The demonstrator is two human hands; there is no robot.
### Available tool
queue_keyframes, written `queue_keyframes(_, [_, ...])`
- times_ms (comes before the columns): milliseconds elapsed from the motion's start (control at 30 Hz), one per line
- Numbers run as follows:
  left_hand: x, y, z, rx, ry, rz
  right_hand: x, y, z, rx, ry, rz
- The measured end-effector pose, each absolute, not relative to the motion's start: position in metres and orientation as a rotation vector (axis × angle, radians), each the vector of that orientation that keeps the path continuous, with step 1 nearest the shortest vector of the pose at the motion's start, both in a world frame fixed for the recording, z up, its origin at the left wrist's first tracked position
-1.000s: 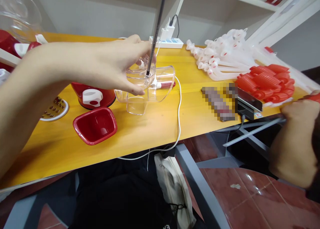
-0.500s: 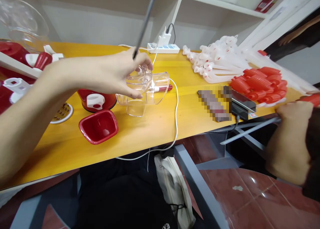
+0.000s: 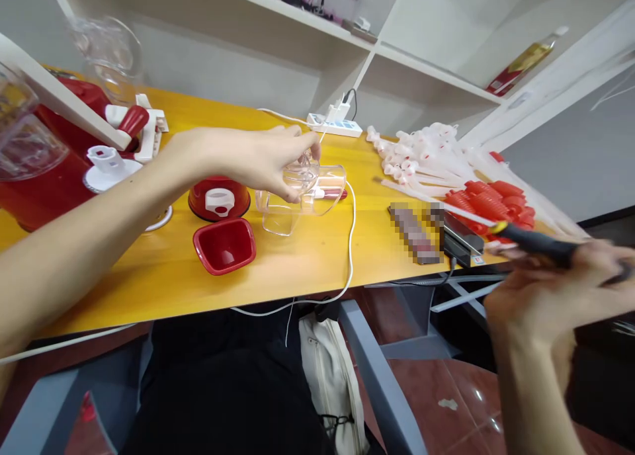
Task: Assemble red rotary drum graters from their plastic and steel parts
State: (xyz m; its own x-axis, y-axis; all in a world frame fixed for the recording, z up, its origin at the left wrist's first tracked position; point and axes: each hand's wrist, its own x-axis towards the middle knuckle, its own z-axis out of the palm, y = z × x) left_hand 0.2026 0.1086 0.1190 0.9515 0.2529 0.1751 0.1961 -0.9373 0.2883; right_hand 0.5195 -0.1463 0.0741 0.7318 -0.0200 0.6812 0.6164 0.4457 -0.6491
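My left hand (image 3: 278, 157) reaches across the table with its thumb and fingers closed round the top of a clear plastic housing (image 3: 282, 222). The housing has a wide round opening facing right. Off to the right, my right hand (image 3: 560, 289) grips a screwdriver (image 3: 540, 245) with a black and yellow handle. Its long shaft points left over the table, somewhat blurred. Just left of the housing stand a red base with a white knob (image 3: 219, 202) and a red open cup (image 3: 225, 246). A red-handled piece (image 3: 335, 194) shows behind the clear plastic.
White tubes (image 3: 421, 154) and red ribbed parts (image 3: 496, 202) are heaped at the right. A blurred-out phone (image 3: 414, 233), a white cable (image 3: 353, 223) and a power strip (image 3: 340, 125) lie on the table. Red machines (image 3: 74, 137) stand left. A co-worker's arm is partly behind mine.
The screwdriver has gone from above my left hand to the far right, and my right hand has come into view holding it. My left hand stays on the housing. The view has shifted.
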Motion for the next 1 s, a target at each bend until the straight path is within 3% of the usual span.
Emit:
queue_keyframes(167, [0.204, 0.114, 0.119, 2.791, 0.269, 0.339, 0.465, -0.145, 0.019, -1.099, -1.011, -0.217])
queue_keyframes(367, [0.203, 0.110, 0.121, 2.822, 0.326, 0.242, 0.429, -0.114, -0.002, -1.336, -1.277, -0.054])
queue_keyframes(533, [0.202, 0.114, 0.117, 2.794, 0.288, 0.394, 0.431, -0.076, -0.015, -1.497, -1.768, -0.252])
queue_keyframes(633, [0.202, 0.121, 0.113, 2.791, 0.191, 0.460, 0.426, -0.055, -0.021, -1.629, -1.961, -0.200])
queue_keyframes(800, [0.203, 0.124, 0.108, 2.798, 0.207, 0.452, 0.422, -0.034, -0.025, -1.816, -2.034, -0.074])
queue_keyframes(1000, [0.205, 0.115, 0.108, 2.783, 0.353, 0.507, 0.421, -0.042, -0.017, -1.599, -1.775, -0.182])
